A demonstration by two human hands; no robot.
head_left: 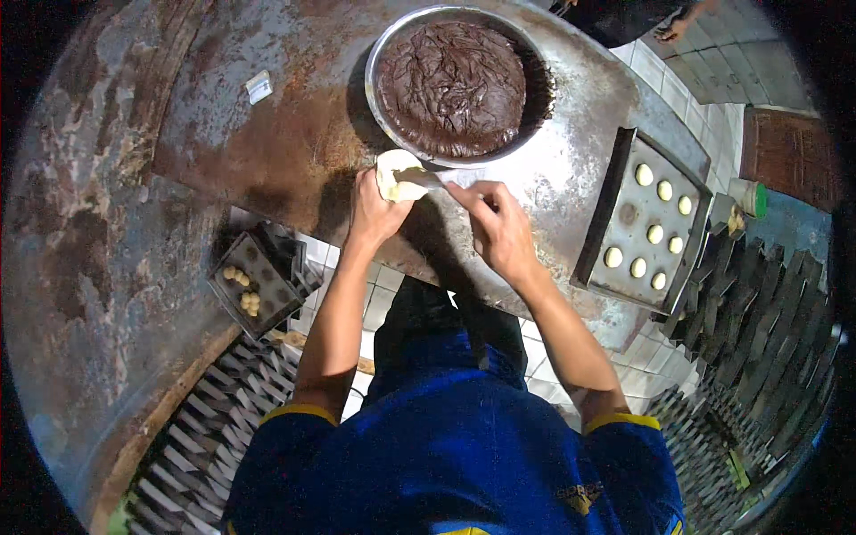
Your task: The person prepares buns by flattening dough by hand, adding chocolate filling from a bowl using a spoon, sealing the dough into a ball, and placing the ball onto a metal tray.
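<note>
My left hand cups a flattened piece of pale dough with its fingers wrapped round the underside. A metal spatula reaches from my right hand to the dough, its blade tip over the middle. A brownish smear shows where the blade meets the dough; whether it is filling or shadow I cannot tell. Just beyond both hands stands a wide metal bowl holding thick, dark brown paste, perhaps chocolate. My right fingers are closed round the spatula's handle, which they mostly hide.
On the right of the worn metal table lies a baking tray with several round dough pieces. A small packet rests at the far left. Lower left, another tray carries small dough balls. Stacked dark trays stand at right.
</note>
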